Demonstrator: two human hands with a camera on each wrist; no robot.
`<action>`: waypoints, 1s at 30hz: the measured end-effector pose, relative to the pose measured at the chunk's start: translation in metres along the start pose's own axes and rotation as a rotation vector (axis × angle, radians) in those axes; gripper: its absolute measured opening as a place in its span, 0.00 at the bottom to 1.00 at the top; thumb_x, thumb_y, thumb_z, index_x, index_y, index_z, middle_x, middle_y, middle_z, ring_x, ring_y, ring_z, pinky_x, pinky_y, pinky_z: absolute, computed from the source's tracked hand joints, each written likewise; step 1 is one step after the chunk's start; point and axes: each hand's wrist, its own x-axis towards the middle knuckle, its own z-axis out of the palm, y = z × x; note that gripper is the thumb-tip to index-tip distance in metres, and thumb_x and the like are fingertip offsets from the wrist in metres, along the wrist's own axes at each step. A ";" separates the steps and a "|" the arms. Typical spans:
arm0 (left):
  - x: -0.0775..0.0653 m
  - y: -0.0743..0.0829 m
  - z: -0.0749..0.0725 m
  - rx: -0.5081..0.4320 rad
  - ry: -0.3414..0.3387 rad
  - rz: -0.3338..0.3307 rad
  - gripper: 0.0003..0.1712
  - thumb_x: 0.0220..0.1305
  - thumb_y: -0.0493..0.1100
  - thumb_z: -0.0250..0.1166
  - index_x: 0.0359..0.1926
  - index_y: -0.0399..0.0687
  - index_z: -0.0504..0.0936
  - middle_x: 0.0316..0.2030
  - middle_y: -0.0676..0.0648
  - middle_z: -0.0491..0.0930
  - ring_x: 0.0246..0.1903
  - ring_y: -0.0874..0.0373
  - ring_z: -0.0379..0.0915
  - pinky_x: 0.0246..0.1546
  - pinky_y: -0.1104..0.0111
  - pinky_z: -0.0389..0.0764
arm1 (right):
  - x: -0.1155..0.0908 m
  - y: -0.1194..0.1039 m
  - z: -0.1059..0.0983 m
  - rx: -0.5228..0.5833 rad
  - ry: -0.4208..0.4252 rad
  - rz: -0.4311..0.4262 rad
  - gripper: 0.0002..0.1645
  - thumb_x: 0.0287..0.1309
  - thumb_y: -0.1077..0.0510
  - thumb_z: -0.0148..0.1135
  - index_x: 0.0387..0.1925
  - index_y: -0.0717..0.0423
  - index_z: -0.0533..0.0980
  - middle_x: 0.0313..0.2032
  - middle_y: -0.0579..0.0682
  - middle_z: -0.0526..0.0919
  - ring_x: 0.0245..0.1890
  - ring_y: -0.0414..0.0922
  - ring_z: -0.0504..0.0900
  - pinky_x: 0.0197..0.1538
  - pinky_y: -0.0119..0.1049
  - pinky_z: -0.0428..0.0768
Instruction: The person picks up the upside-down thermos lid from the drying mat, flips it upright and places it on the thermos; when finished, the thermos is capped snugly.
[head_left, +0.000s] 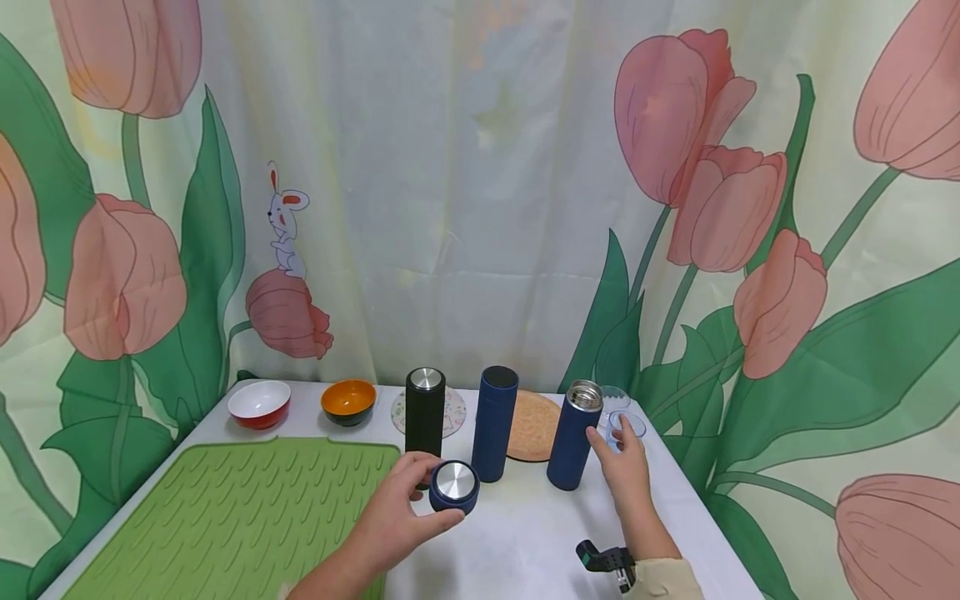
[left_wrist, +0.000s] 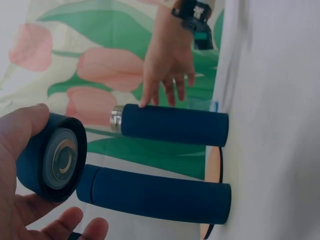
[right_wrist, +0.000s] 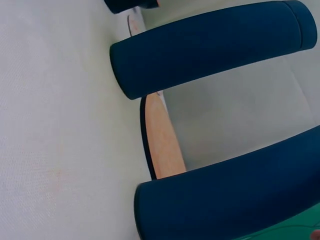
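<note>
My left hand [head_left: 415, 503] grips a dark blue lid [head_left: 453, 486] with a silver top, just above the white table in front of the bottles. In the left wrist view the lid [left_wrist: 50, 157] sits between thumb and fingers. Three bottles stand in a row: a black capped bottle [head_left: 425, 414], an open blue bottle [head_left: 495, 422], and a blue bottle with a steel rim [head_left: 573, 433]. My right hand [head_left: 621, 457] is beside the steel-rimmed bottle [left_wrist: 170, 124], fingers straight, its index fingertip [left_wrist: 145, 102] touching the bottle near the rim.
A cork mat [head_left: 534, 425] and a patterned coaster [head_left: 453, 411] lie behind the bottles. Clear cups [head_left: 626, 423] stand by my right hand. A red bowl [head_left: 258, 403] and an orange bowl [head_left: 348, 401] sit at the back left. A green ribbed mat [head_left: 225, 517] covers the left.
</note>
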 end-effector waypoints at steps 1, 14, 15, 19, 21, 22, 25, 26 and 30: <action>0.000 0.000 0.000 0.000 -0.002 -0.002 0.30 0.51 0.58 0.85 0.54 0.59 0.85 0.60 0.51 0.76 0.52 0.55 0.74 0.57 0.52 0.81 | 0.001 0.001 0.001 -0.001 -0.012 -0.002 0.57 0.73 0.34 0.61 0.85 0.58 0.47 0.77 0.73 0.60 0.80 0.72 0.55 0.76 0.69 0.65; -0.003 -0.003 0.005 0.011 -0.008 0.017 0.30 0.52 0.60 0.83 0.54 0.60 0.85 0.58 0.53 0.78 0.52 0.56 0.74 0.53 0.59 0.81 | -0.001 0.001 0.016 -0.068 -0.115 -0.082 0.56 0.67 0.35 0.69 0.82 0.60 0.58 0.78 0.70 0.62 0.79 0.70 0.58 0.76 0.73 0.59; -0.003 -0.004 0.005 0.010 -0.012 0.016 0.29 0.52 0.60 0.83 0.54 0.60 0.86 0.58 0.53 0.78 0.53 0.56 0.74 0.53 0.58 0.82 | -0.001 0.002 0.017 -0.079 -0.115 -0.083 0.55 0.67 0.35 0.69 0.81 0.60 0.60 0.77 0.70 0.63 0.79 0.70 0.58 0.77 0.73 0.59; -0.002 -0.003 0.010 0.008 -0.030 0.006 0.29 0.52 0.61 0.83 0.53 0.61 0.86 0.57 0.53 0.78 0.52 0.56 0.73 0.53 0.57 0.82 | 0.000 0.004 0.015 -0.128 -0.104 -0.086 0.52 0.68 0.38 0.69 0.79 0.64 0.62 0.78 0.71 0.61 0.80 0.71 0.57 0.77 0.73 0.58; -0.001 -0.002 0.013 0.007 -0.037 0.011 0.29 0.52 0.61 0.83 0.53 0.63 0.85 0.57 0.54 0.78 0.52 0.57 0.74 0.52 0.58 0.82 | 0.001 0.004 0.014 -0.145 -0.103 -0.097 0.52 0.69 0.39 0.69 0.79 0.66 0.62 0.78 0.73 0.59 0.80 0.72 0.56 0.77 0.72 0.58; 0.000 -0.001 0.015 0.009 -0.041 0.016 0.28 0.52 0.62 0.83 0.53 0.63 0.85 0.57 0.54 0.78 0.52 0.57 0.74 0.51 0.59 0.82 | 0.002 0.003 0.013 -0.152 -0.106 -0.098 0.52 0.69 0.39 0.69 0.79 0.67 0.61 0.78 0.73 0.57 0.79 0.73 0.56 0.77 0.73 0.58; 0.006 0.005 0.025 -0.010 -0.071 0.042 0.29 0.53 0.62 0.82 0.54 0.63 0.85 0.58 0.54 0.78 0.52 0.57 0.75 0.50 0.61 0.82 | 0.004 0.002 0.011 -0.176 -0.111 -0.093 0.54 0.68 0.38 0.69 0.79 0.67 0.60 0.78 0.74 0.55 0.79 0.74 0.56 0.76 0.73 0.60; 0.009 0.007 0.029 -0.015 -0.082 0.055 0.30 0.53 0.62 0.82 0.55 0.63 0.85 0.58 0.54 0.78 0.52 0.58 0.75 0.50 0.62 0.82 | 0.005 0.003 0.011 -0.184 -0.112 -0.087 0.54 0.68 0.38 0.69 0.80 0.66 0.60 0.78 0.73 0.55 0.79 0.73 0.56 0.76 0.73 0.60; 0.026 0.018 0.050 -0.039 -0.129 0.105 0.31 0.54 0.63 0.81 0.57 0.63 0.85 0.57 0.57 0.79 0.52 0.61 0.76 0.51 0.65 0.83 | 0.005 0.005 0.010 -0.203 -0.104 -0.066 0.55 0.67 0.36 0.69 0.80 0.65 0.60 0.79 0.72 0.55 0.79 0.74 0.55 0.76 0.74 0.60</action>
